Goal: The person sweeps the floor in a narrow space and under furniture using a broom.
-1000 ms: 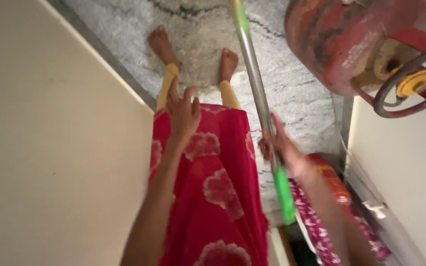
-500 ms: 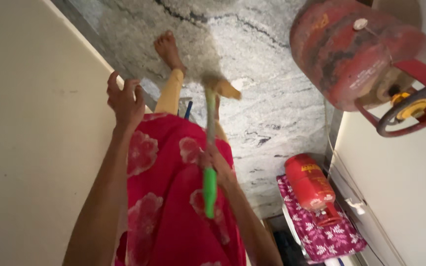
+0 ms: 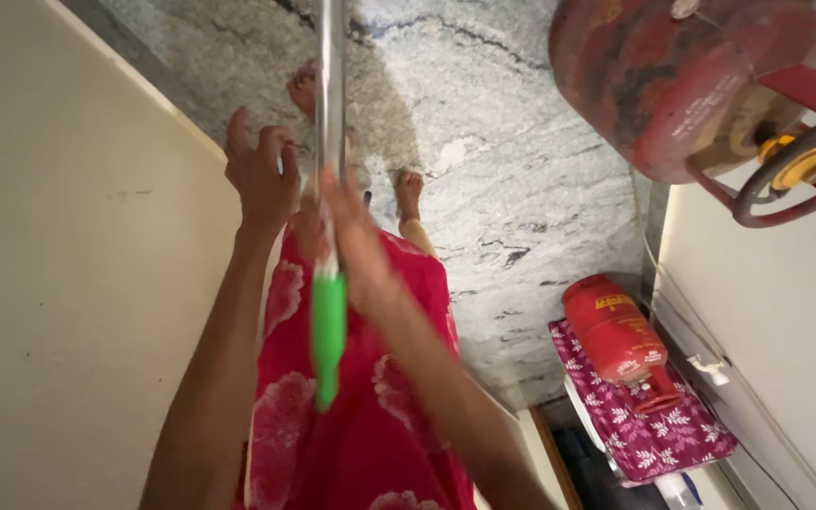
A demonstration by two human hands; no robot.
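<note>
My right hand is wrapped around the pole, just above its green grip; the pole stands nearly upright over the floor. My left hand hangs just beside the pole, fingers spread, holding nothing, near the wall. A red cylinder is at the floor's far right edge.

A grey-and-white veined stone floor fills the upper centre of the frame. Two bare feet stand on it near the middle, one partly hidden. At the upper right a large red gas cylinder appears to rest on the floor. At lower right, a small red cylinder lies on a purple floral cloth.
</note>
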